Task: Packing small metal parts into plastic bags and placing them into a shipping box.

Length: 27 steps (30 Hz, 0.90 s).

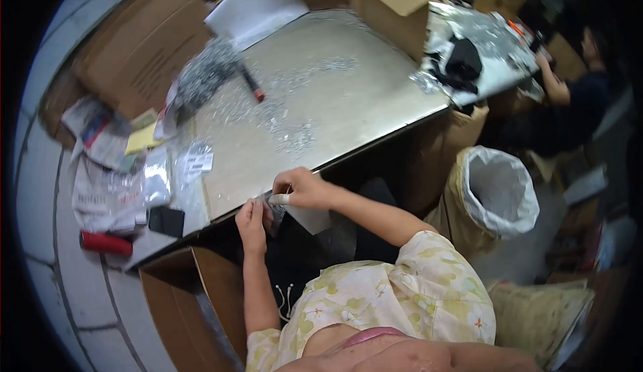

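Observation:
At the table's front edge my left hand [251, 219] pinches one side of a small clear plastic bag [272, 220]. Close beside it on the right, my right hand [299, 188] has its fingers closed at the bag's upper edge. A white wrap shows on one of its fingers. What lies inside the bag is too small to make out. Beyond my hands, small shiny pieces [295, 137] are scattered over the metal tabletop [355, 121]. A larger heap of such pieces [207, 70] lies at the far left, beside a dark stick with a red end [253, 84].
Plastic bags [158, 174], a black flat piece [166, 221] and a red cylinder [106, 243] lie at the left. An open carton [390, 10] stands at the back. To my right is a white-lined sack [502, 221]; beyond it sits another person [569, 104].

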Each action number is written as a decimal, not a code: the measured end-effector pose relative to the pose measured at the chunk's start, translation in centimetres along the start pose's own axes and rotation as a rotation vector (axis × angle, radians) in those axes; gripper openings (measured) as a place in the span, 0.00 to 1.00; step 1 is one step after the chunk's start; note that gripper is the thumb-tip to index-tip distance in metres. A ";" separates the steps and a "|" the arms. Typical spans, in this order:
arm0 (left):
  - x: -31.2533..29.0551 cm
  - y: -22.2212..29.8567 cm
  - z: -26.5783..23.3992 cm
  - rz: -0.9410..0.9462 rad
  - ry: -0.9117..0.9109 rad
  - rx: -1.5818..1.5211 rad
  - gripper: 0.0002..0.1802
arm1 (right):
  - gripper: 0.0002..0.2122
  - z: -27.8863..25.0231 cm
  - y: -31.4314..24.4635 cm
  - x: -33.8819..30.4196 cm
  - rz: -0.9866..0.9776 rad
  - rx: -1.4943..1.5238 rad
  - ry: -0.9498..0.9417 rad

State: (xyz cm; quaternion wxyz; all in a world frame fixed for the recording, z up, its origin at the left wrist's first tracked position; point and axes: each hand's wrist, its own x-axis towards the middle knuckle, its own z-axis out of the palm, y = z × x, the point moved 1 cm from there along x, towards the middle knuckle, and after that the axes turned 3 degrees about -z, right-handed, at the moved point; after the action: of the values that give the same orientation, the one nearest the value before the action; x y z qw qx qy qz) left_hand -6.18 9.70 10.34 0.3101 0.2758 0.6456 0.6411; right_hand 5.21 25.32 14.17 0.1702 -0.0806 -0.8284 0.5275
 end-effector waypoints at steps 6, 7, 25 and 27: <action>-2.9 1.7 4.9 -0.126 -0.149 -0.359 0.16 | 0.11 -1.6 2.4 -5.2 0.028 0.185 0.233; -3.5 2.5 6.1 -0.152 -0.084 -0.360 0.16 | 0.11 -2.0 2.7 -6.2 0.038 0.188 0.262; -7.0 -5.2 5.4 -0.369 -0.518 0.287 0.04 | 0.14 1.0 6.7 -15.0 0.282 0.224 -0.451; -7.3 -6.6 5.5 -0.392 -0.530 0.233 0.03 | 0.14 2.8 8.8 -15.2 0.072 0.044 -0.191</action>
State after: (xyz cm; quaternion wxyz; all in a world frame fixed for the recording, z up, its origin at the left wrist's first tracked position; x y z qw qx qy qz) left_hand 3.01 7.59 4.13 0.5507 0.3371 0.6521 0.3973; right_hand 17.90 22.01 2.18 0.0730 -0.0559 -0.8257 0.5565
